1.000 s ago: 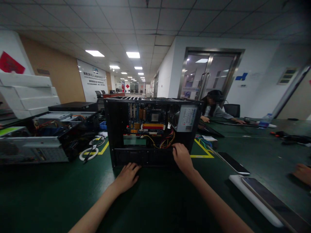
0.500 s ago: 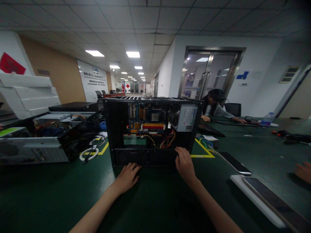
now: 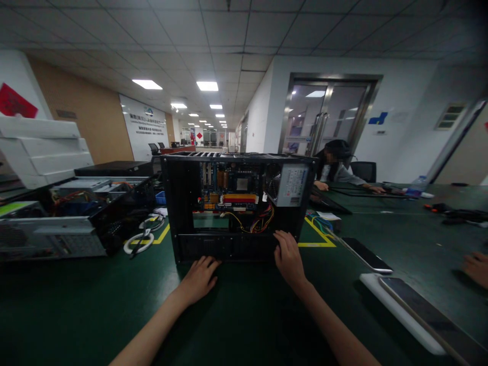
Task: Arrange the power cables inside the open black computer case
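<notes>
A black sheet-metal computer case (image 3: 204, 247), boxy and smooth with thin straight rims, stands upright around the middle of the table (image 3: 244, 315), whose surface is dark green with a dull sheen. Its open side faces the camera wearer and its long axis runs left to right across the view. Inside are a blue motherboard (image 3: 208, 175) with red and yellow slots, a gray metal power supply (image 3: 293, 185) in the upper right corner, and thin multicolored wires (image 3: 263, 222) looping loosely below the motherboard.

The left hand (image 3: 197, 279) lies palm down, its fingers released and slightly spread, tips at the case's bottom edge. The right hand (image 3: 288, 256) has bent fingers against the case's lower panel, near its right end, with the tips at the panel's upper rim; whether they grasp it cannot be told.

Left of the case sit another open computer case (image 3: 72, 236) of gray metal and a round coil of smooth white cable (image 3: 139, 244). To the right are angled yellow tape (image 3: 315, 245) and a flat black-screened smartphone (image 3: 366, 254). A person (image 3: 335, 165) sits farther back.

Compared with one second ago, the right hand is slightly lower, its fingertips farther from the wires; the case and the left hand look unchanged.
</notes>
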Motion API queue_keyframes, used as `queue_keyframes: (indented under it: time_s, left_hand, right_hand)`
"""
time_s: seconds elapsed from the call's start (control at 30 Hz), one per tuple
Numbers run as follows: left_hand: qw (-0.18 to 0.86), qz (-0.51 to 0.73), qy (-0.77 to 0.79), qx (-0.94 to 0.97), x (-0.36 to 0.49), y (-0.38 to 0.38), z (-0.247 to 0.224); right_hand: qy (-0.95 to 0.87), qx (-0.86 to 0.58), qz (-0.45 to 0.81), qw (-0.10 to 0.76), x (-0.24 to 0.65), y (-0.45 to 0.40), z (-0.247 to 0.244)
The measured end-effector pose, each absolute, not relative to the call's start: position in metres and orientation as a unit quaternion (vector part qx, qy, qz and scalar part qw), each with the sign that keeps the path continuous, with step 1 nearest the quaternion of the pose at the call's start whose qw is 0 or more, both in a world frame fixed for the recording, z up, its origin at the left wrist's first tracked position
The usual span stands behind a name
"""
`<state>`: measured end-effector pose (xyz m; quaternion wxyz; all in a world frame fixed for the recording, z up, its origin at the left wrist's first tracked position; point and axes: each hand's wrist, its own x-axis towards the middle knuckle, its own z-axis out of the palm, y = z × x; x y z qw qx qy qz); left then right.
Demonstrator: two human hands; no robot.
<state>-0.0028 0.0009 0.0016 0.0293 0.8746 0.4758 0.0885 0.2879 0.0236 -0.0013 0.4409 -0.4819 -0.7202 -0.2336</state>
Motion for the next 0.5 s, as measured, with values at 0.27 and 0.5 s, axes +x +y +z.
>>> queue_keyframes:
  time_s: [0.27,0.5]
  left_hand:
    - [0.035,0.09,0.476,0.874,-0.002,-0.0021,0.0077]
    - [0.042,0.085,0.48,0.872,-0.0023,-0.0026,0.0075]
  right_hand:
    - [-0.719,-0.479,-0.225,0.451,0.2875,0.0235,-0.0012]
    - [-0.721,-0.479,-0.229,0.446,0.2874,0.0231,-0.0008]
